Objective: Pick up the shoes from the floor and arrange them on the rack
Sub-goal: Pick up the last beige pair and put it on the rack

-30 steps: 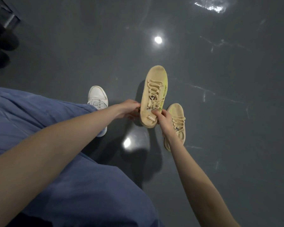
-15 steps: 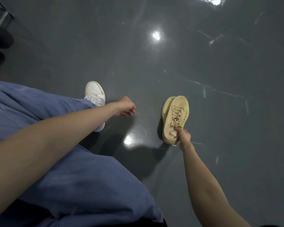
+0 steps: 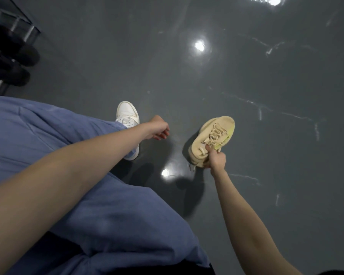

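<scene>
A pair of beige knit sneakers [image 3: 213, 139] with yellow-green sides is pressed together, toes pointing up and right, lifted above the dark floor. My right hand [image 3: 214, 159] grips both at the heel end. My left hand [image 3: 157, 129] hangs to the left of them, fingers loosely curled, holding nothing. The shoe rack [image 3: 10, 54] shows at the far upper left, with dark shoes on its metal bars.
My own white sneaker [image 3: 127, 118] stands on the glossy grey floor [image 3: 246, 66] under my blue trouser leg [image 3: 58, 155]. Light reflections dot the floor ahead and to the right.
The left hand let go of one beige sneaker. The right hand gathered both sneakers together and now holds them off the floor, further right than before.
</scene>
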Motion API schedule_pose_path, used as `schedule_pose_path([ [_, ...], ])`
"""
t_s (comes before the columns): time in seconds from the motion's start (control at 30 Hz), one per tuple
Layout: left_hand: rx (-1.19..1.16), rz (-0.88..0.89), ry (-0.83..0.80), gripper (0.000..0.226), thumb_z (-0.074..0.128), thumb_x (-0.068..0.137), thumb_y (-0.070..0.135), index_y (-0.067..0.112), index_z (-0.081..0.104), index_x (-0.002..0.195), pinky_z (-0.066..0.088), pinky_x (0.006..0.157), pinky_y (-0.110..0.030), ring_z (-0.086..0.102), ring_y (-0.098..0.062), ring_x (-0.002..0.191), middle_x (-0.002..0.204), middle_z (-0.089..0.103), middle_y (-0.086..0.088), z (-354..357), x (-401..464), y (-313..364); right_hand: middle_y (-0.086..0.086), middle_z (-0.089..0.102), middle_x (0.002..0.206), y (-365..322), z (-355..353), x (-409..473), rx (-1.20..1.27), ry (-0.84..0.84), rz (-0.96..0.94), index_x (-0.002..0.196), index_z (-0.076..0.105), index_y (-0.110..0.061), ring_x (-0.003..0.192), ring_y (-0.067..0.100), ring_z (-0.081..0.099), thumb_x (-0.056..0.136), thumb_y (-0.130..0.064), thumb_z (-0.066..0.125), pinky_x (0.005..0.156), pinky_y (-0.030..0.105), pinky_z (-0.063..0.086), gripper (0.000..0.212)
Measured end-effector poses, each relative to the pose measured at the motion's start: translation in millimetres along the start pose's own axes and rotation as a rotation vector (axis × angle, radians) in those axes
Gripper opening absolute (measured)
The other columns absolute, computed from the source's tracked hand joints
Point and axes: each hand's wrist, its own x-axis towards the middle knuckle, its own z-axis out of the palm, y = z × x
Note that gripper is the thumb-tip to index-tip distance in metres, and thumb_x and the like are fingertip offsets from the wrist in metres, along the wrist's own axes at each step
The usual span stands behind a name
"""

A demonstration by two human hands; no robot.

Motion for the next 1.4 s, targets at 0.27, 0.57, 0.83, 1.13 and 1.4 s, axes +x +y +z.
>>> schedule_pose_path([
  [0.27, -0.117, 0.078, -0.004, 0.026, 0.04, 0.099, 0.032, 0.013, 0.051, 0.085, 0.046, 0.059, -0.026, 0.057, -0.018, 0.065, 0.084, 0.06, -0.008, -22, -39, 32, -0.011, 0.075, 0.071, -80, 10, -45, 0.206, -0.465, -0.291, 0.097, 0.071, -0.015, 0.063, 0.002, 0.069, 0.091, -0.019, 0.06, 0.053, 0.014, 0.051, 0.013],
  [0.57, -0.387, 0.332, 0.125, 0.023, 0.063, 0.089, 0.033, 0.014, 0.059, 0.101, 0.052, 0.072, -0.033, 0.055, -0.016, 0.067, 0.076, 0.055, -0.001, -137, -138, 70, -0.011, 0.076, 0.07, -200, 65, -156, 0.054, -0.73, -0.691, 0.089, 0.07, -0.015, 0.065, 0.001, 0.07, 0.091, -0.013, 0.061, 0.06, 0.015, 0.053, 0.009],
  [0.83, -0.529, 0.493, 0.573, 0.03, 0.063, 0.086, 0.019, 0.001, 0.06, 0.111, 0.056, 0.062, -0.031, 0.065, -0.017, 0.069, 0.089, 0.065, -0.01, -246, -244, 57, 0.006, 0.071, 0.099, -257, 130, -281, 0.188, -1.004, -0.778, 0.107, 0.064, -0.007, 0.086, 0.016, 0.068, 0.093, -0.006, 0.054, 0.086, 0.032, 0.054, 0.017],
  [1.13, -0.864, 0.621, 0.84, 0.01, 0.054, 0.093, 0.021, 0.013, 0.06, 0.091, 0.055, 0.048, -0.027, 0.069, -0.01, 0.059, 0.079, 0.068, -0.001, -365, -355, -6, 0.004, 0.078, 0.095, -302, 202, -384, 0.024, -1.204, -0.733, 0.101, 0.071, -0.011, 0.083, 0.014, 0.074, 0.09, -0.023, 0.065, 0.074, 0.027, 0.059, 0.017],
  [1.4, -0.943, 0.653, 0.926, 0.034, 0.046, 0.097, 0.017, 0.01, 0.052, 0.129, 0.054, 0.072, -0.039, 0.065, -0.023, 0.093, 0.115, 0.066, -0.009, -463, -375, -12, 0.013, 0.075, 0.1, -366, 303, -457, -0.034, -1.208, -0.768, 0.105, 0.066, -0.001, 0.085, 0.022, 0.072, 0.079, -0.005, 0.072, 0.078, 0.036, 0.059, 0.027],
])
